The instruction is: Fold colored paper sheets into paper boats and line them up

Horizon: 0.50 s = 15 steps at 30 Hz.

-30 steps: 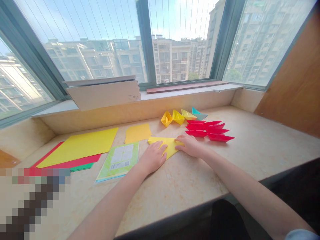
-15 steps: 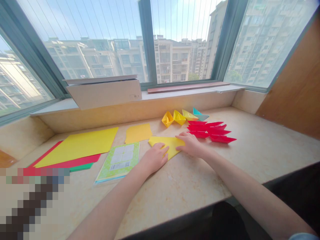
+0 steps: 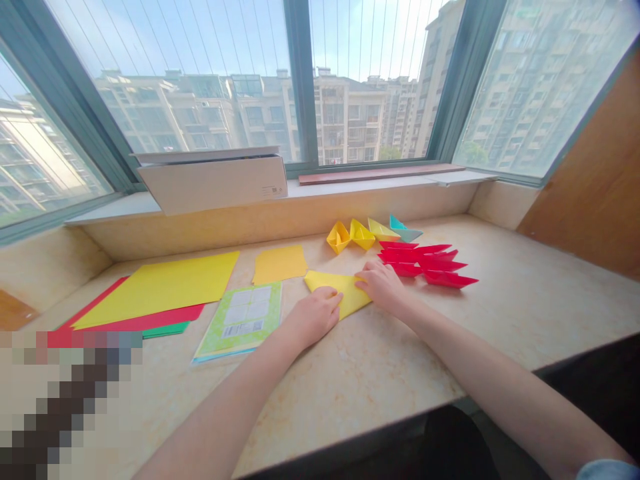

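A folded sheet of yellow paper lies on the countertop between my two hands. My left hand holds it at its near left side, fingers bent and pressing on the paper. At its right edge, the bent fingers of my right hand grip the paper; their tips are partly hidden. Just beyond my right hand sit several red folded paper boats in a close group. Behind them stand two yellow paper boats, a pale yellow one and a blue one.
Left of my hands lie a square orange-yellow sheet and a green-printed paper pack. Farther left, a large yellow sheet covers red and green sheets. A white box rests on the window ledge.
The view has shifted slightly. The fingers of my left hand have drawn closer together on the yellow paper. My right hand stays at its right edge.
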Tool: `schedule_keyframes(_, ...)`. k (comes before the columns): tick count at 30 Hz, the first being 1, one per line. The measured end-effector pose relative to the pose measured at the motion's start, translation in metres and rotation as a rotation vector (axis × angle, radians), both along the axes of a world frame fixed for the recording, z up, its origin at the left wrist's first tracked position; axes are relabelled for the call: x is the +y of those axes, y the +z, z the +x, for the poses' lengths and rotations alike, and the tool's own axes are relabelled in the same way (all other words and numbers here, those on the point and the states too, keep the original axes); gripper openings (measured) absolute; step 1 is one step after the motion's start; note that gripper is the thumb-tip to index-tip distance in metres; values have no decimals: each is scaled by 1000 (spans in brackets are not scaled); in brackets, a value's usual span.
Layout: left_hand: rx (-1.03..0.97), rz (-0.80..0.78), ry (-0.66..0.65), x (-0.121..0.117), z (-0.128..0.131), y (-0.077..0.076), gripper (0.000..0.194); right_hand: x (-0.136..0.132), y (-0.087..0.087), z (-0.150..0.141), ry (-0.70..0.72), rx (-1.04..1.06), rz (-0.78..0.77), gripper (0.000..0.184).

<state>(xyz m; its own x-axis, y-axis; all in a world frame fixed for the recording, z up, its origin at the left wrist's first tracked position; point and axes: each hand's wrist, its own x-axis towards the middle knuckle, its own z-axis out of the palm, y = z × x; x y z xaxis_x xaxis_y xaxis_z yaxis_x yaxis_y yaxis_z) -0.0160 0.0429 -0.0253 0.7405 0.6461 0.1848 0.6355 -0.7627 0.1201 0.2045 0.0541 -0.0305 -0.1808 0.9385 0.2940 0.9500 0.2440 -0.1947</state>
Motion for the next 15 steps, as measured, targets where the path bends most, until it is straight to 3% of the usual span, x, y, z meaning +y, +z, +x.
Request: schedule_keyframes(15, -28, 31, -33, 0, -1, 1, 30, -6, -3, 2, -31, 130, 93, 21)
